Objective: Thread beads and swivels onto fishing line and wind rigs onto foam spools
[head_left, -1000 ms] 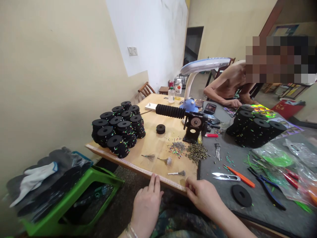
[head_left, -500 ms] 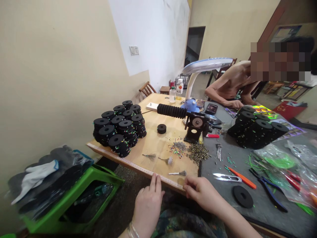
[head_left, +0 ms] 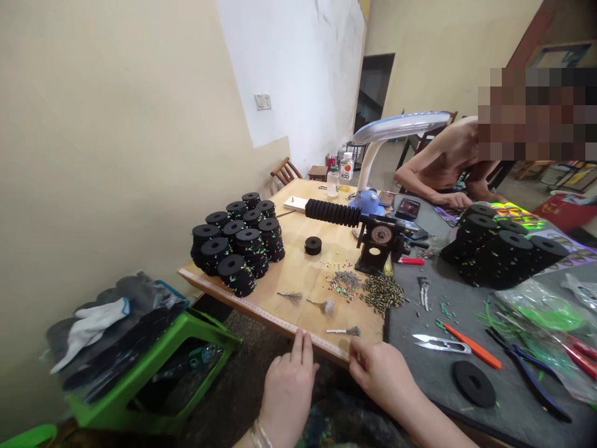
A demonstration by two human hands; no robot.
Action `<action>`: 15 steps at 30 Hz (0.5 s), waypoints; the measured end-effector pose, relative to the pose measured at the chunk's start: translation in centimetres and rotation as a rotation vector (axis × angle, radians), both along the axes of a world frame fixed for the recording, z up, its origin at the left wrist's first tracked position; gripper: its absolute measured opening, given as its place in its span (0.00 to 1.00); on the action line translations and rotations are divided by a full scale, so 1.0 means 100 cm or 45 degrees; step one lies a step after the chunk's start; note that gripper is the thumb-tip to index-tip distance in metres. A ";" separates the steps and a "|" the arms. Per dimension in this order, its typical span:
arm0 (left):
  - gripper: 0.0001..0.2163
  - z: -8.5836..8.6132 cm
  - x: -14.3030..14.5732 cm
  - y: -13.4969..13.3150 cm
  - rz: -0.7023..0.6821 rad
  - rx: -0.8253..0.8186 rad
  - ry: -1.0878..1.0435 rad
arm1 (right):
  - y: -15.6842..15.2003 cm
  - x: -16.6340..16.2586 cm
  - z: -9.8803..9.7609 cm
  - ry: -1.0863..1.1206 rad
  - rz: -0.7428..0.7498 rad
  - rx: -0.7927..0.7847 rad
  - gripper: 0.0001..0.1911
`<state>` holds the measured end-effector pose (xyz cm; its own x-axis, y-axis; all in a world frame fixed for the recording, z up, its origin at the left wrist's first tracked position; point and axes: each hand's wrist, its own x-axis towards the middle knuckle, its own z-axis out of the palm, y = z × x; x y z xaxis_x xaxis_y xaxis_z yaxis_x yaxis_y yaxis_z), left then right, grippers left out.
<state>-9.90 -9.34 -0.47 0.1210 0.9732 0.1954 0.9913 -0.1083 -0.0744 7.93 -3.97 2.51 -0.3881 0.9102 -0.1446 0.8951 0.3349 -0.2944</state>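
Left hand (head_left: 289,389) laid flat and open, fingertips on the measuring strip (head_left: 261,314) along the near edge of the table (head_left: 298,274). Right hand (head_left: 380,373) just beside it, fingers curled in at the same edge; impossible to tell whether pinching anything. Just beyond the right hand's fingertips, apart from them, a small tuft (head_left: 342,331); 2 more tufts (head_left: 324,305) farther out, ahead of the left hand. Beyond those, piles of beads (head_left: 345,283) and stacks of black spools (head_left: 237,249). Right of the right hand, snips (head_left: 441,342) and a loose black disc (head_left: 473,384). Nearest tuft likely feather-light, soft and easily crushed or blown off; best pinched gently at its stiffer bound end, not the splayed fibres. Another person (head_left: 448,165) bent over the far end.
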 end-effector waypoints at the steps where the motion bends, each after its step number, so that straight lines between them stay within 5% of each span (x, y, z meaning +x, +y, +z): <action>1: 0.21 0.000 0.000 0.000 0.005 -0.002 -0.011 | 0.000 0.000 0.000 -0.019 0.004 0.007 0.09; 15: 0.23 0.015 0.002 -0.002 0.100 -0.222 -0.173 | 0.001 -0.003 -0.002 -0.071 0.040 0.068 0.08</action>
<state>-9.68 -9.55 0.99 0.0274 0.9991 0.0326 0.9969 -0.0297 0.0732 7.67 -3.91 2.31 -0.4094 0.9046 -0.1187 0.8984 0.3770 -0.2252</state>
